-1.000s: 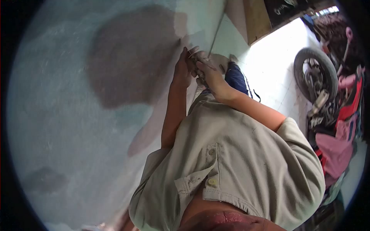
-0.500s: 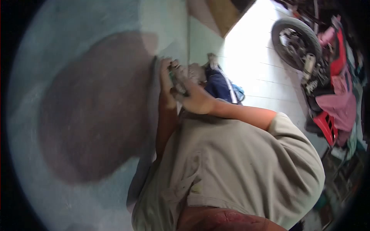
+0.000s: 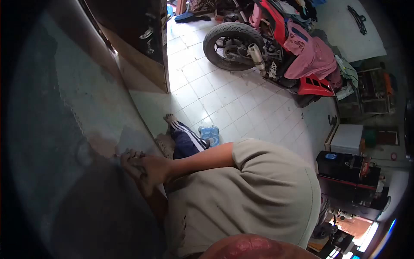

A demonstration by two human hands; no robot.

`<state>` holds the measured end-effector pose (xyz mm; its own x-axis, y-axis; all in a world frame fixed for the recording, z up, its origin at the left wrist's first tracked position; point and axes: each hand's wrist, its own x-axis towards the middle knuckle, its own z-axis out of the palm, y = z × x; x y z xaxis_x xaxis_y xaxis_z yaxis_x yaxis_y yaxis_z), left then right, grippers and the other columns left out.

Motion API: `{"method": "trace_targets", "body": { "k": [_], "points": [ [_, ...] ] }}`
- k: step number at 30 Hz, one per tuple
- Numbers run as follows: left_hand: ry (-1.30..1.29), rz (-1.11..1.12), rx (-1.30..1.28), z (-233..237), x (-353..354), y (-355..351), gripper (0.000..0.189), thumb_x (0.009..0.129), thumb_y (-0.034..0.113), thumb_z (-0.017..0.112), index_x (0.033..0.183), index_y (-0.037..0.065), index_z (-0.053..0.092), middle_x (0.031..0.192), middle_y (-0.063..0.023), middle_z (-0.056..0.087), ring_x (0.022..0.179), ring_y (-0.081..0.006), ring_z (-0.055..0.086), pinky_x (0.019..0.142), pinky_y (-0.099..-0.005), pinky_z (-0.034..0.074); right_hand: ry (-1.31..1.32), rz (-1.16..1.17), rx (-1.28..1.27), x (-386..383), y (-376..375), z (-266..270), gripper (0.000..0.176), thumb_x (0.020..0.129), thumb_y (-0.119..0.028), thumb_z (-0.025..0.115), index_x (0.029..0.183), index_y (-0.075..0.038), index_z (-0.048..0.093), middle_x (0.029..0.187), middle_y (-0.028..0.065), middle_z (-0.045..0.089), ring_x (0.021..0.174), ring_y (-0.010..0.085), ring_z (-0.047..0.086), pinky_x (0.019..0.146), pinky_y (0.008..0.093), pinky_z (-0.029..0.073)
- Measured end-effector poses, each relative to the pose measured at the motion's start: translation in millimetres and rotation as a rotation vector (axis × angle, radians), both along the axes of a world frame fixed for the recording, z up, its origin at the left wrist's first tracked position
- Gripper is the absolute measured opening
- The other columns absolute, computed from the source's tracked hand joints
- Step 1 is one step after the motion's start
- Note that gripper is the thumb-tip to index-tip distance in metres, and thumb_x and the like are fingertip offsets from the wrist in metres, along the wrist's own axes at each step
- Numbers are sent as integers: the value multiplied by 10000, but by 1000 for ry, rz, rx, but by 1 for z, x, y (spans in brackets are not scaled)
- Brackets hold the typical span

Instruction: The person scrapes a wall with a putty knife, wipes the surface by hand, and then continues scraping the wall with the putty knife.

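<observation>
My right hand (image 3: pixel 153 169) reaches in from the grey-beige short sleeve and lies over my left hand (image 3: pixel 131 166). Both are close against a worn grey-green wall (image 3: pixel 56 142), at the edge of a dark shadow. The fingers of both hands are bent and close together, with greyish smears on them. Anything between them is hidden. A jagged line runs down the wall's surface just beyond the fingertips. My left forearm (image 3: pixel 148 200) comes up from below, mostly in shade.
Below me are my navy striped trousers (image 3: pixel 184 144) and a bare foot (image 3: pixel 170 117). A blue item (image 3: pixel 209 133) sits on white tiles (image 3: pixel 194 82). A brown door (image 3: pixel 138 64) stands ahead. To the right are a red motorcycle (image 3: pixel 280 39) draped with pink cloth and a dark cabinet (image 3: pixel 345 172).
The view has swung right, showing more of the motorcycle, floor and room. My hands now appear lower and further left, still together by the wall.
</observation>
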<state>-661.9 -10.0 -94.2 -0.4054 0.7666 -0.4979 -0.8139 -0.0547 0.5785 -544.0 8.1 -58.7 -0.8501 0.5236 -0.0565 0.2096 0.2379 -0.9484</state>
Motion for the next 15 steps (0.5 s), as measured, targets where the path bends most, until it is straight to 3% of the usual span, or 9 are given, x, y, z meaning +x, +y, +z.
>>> {"method": "trace_targets", "body": {
  "k": [3, 6, 10, 12, 13, 15],
  "points": [
    [-10, -52, 64, 1, 3, 16, 130, 799, 218, 507, 828, 138, 408, 663, 9, 365, 577, -150, 396, 550, -316, 405, 23, 19, 32, 5, -1, 1, 637, 610, -182, 660, 1195, 13, 498, 956, 244, 624, 960, 395, 603, 830, 425, 470],
    [-11, -91, 116, 2, -15, 86, 129, 797, 216, 505, 825, 139, 406, 663, 10, 363, 577, -150, 395, 550, -316, 404, 109, 13, 115, 3, -8, -5, 614, 568, -191, 679, 1131, 8, 535, 953, 220, 628, 953, 375, 611, 823, 410, 472],
    [-28, -141, 155, 2, 11, 13, 127, 795, 212, 503, 823, 139, 403, 662, 10, 361, 577, -150, 395, 549, -316, 403, -3, -290, -3, -6, -6, -10, 539, 648, -236, 645, 1122, 3, 550, 1075, 221, 590, 1037, 350, 579, 881, 393, 450],
    [-29, -160, 178, 3, 9, 16, 126, 794, 210, 502, 821, 139, 401, 662, 10, 359, 577, -150, 395, 549, -316, 403, 16, 52, 81, 14, 8, 15, 489, 679, -248, 629, 1103, -13, 561, 1081, 204, 580, 1050, 342, 571, 882, 382, 445],
    [-31, -168, 180, 3, 7, 21, 126, 794, 209, 501, 821, 139, 400, 662, 10, 359, 577, -150, 395, 549, -316, 402, 20, 51, 79, -12, -9, -2, 489, 679, -248, 629, 1103, -13, 561, 1081, 204, 580, 1050, 342, 571, 882, 382, 445],
    [-46, -182, 177, 1, 8, 22, 125, 792, 207, 500, 819, 139, 399, 662, 10, 357, 577, -150, 394, 548, -316, 402, 422, -1136, -591, -80, -61, -43, 456, 665, -264, 642, 1058, -40, 584, 1019, 188, 591, 1007, 343, 590, 860, 369, 450]
  ]
}}
